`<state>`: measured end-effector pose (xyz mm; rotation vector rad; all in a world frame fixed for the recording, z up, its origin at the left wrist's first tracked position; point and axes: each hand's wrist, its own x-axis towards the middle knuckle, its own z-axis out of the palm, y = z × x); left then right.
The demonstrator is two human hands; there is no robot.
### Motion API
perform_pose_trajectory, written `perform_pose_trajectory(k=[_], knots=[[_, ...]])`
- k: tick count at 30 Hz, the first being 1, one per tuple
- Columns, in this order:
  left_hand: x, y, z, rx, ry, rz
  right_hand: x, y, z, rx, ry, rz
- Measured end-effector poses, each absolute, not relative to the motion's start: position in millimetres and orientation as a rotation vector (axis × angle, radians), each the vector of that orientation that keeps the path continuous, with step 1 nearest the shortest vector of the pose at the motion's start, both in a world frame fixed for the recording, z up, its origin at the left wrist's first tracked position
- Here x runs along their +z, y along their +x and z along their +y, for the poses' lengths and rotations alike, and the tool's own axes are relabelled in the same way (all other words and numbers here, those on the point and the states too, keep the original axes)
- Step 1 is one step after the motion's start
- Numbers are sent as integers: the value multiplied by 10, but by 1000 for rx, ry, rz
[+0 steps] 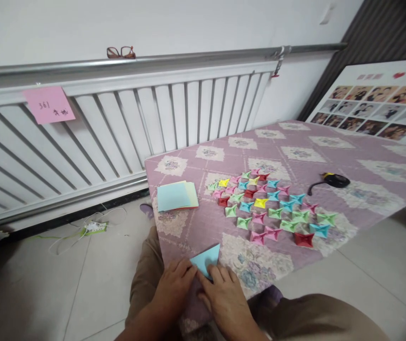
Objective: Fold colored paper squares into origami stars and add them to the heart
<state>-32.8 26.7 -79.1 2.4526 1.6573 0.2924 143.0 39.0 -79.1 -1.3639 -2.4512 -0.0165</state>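
A light-blue sheet of origami paper [207, 258], folded into a triangle, lies on the near part of the table. At its left corner, my left hand [175, 285] has closed fingers holding the paper down. My right hand [226, 294] presses along the paper's near edge with its fingers bent and closed on it. The two hands nearly meet there, and they hide the lower part of the sheet. Beyond them stand several folded paper pieces [260, 203] in pink, green, blue, yellow and red, set out in rows.
A stack of coloured paper squares [174, 196] lies at the table's left edge. A black coiled item [336, 180] rests at the right on the floral tablecloth [203, 227]. Behind are a white radiator [178, 113] with a pink note [49, 105], glasses [121, 52] on a pipe, and a photo board [373, 102].
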Motion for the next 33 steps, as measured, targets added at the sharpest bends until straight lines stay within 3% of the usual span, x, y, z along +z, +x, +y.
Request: perform_pose_trajectory(k=[22, 33], knots=[[-659, -272, 238, 22, 2435, 1627, -889, 1882, 199, -288, -1141, -2445], [-767, -329, 176, 126, 2507, 1618, -932, 1366, 312, 147, -1366, -2610]])
